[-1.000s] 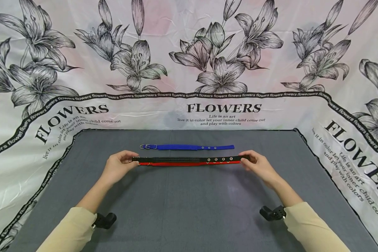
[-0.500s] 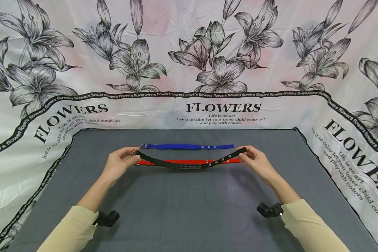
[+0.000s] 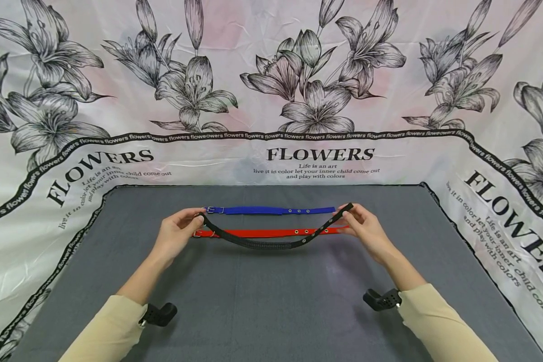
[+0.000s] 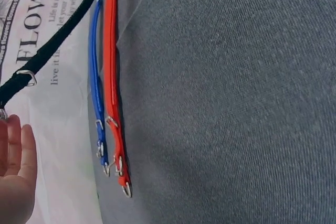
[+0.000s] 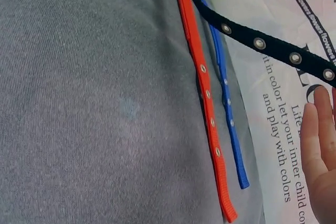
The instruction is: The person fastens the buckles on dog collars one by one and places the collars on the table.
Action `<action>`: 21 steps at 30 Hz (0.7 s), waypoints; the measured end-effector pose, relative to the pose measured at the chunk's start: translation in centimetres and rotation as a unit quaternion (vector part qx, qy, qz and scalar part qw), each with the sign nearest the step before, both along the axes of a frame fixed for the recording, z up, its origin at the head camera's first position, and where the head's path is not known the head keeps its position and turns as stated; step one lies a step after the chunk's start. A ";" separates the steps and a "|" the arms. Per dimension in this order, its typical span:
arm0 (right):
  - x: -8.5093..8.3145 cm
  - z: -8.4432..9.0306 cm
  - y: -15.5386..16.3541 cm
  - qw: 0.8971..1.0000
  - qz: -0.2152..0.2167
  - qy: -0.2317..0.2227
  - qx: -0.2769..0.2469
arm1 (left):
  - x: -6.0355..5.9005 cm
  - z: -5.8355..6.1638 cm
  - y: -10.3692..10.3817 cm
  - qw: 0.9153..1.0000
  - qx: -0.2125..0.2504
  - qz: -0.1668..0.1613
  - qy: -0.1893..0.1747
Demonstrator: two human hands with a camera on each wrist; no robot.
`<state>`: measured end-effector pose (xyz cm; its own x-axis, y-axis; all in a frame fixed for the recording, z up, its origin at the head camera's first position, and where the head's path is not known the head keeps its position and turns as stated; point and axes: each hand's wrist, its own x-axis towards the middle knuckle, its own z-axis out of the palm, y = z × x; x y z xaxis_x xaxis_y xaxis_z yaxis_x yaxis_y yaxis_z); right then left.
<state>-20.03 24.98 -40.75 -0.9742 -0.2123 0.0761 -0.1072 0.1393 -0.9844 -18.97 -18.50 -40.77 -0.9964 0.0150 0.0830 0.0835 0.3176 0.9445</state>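
Grey counter [image 3: 271, 301] underneath. Black strap [image 3: 262, 246] sags over red strap [image 3: 253, 233], ends raised; contact between them unclear. Blue strap [image 3: 253, 210] lies beyond red strap. Left hand [image 3: 174, 235], right hand [image 3: 368, 232]: fingers pinching black strap's ends. Step, judged: positioning it; next move calls for level hands.

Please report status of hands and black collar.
Left hand, right hand: holding black collar near ends. Middle sagging. Red collar, blue collar lying beyond; no obstruction apparent.

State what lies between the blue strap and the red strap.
In the head view, grey cloth separates blue strap from red strap; the held black strap crosses in front near both ends.
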 end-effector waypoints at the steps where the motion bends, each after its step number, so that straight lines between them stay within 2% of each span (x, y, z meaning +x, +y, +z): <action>1: 0.0 0.0 -0.1 1.000 0.000 -0.002 -0.003 | 0.0 0.0 0.0 1.000 0.001 0.000 0.002; 6: -0.1 0.2 -0.5 1.000 -0.001 -0.009 -0.025 | -0.3 -0.2 0.4 1.000 0.017 0.000 0.005; 12: -0.4 0.4 -1.4 0.998 -0.006 -0.012 -0.065 | -0.5 0.4 1.2 0.998 0.069 0.000 0.002; 16: -0.6 0.5 -2.1 0.998 -0.017 -0.016 -0.060 | -0.6 0.7 1.8 0.994 0.109 0.019 -0.008; 21: -0.7 0.7 -2.9 0.998 -0.026 -0.024 -0.048 | -1.0 0.7 2.4 0.988 0.154 0.030 0.007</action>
